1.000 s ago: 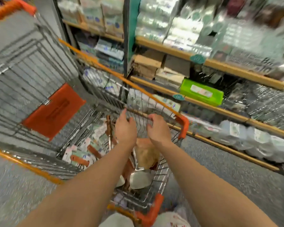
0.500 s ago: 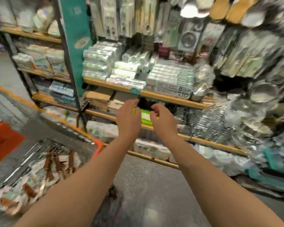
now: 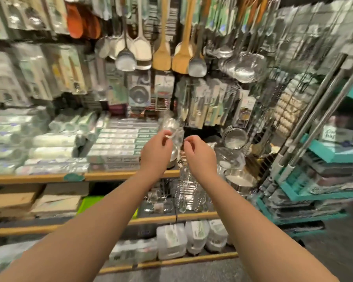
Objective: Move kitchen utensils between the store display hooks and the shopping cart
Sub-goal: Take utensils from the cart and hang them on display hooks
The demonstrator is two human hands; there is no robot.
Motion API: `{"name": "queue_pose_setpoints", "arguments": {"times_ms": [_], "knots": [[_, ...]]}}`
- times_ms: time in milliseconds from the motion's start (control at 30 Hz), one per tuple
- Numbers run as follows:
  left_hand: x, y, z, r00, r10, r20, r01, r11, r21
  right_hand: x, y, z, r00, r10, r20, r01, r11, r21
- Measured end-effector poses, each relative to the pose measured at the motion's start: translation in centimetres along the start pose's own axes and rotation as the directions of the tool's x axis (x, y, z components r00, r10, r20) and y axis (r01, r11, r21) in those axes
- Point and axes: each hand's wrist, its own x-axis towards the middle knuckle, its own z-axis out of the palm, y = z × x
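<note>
Left hand (image 3: 156,153) pinches a wrapped utensil (image 3: 171,125) at frame centre; right hand (image 3: 200,157) curls beside it, grip unclear. Judged mid-transfer: the utensil is not yet hung among the spatulas (image 3: 162,58) at upper centre.

From here I cannot tell what the clear, shiny thing (image 3: 172,127) between the left hand (image 3: 155,153) and right hand (image 3: 199,157) is, nor whether either hand's fingers pinch it (blur smears it). The shelf packages (image 3: 49,140) are streaks, labels unreadable. The wooden spatulas (image 3: 162,55) lose their handle ends past the top edge.
</note>
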Motion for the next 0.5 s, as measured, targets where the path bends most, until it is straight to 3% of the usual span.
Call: {"name": "queue_pose_setpoints", "arguments": {"times_ms": [300,500], "knots": [[16.9,1.3,6.0,0.989,0.134,0.055,-0.135,0.991,0.010,16.4,2.4,-0.6,0.987,0.090,-0.134,-0.087,0.996,0.029],[24.1,1.5,8.5,0.988,0.156,0.003,-0.156,0.987,0.024,24.8,3.5,-1.0,0.993,0.046,-0.110,-0.046,0.999,-0.002]]}}
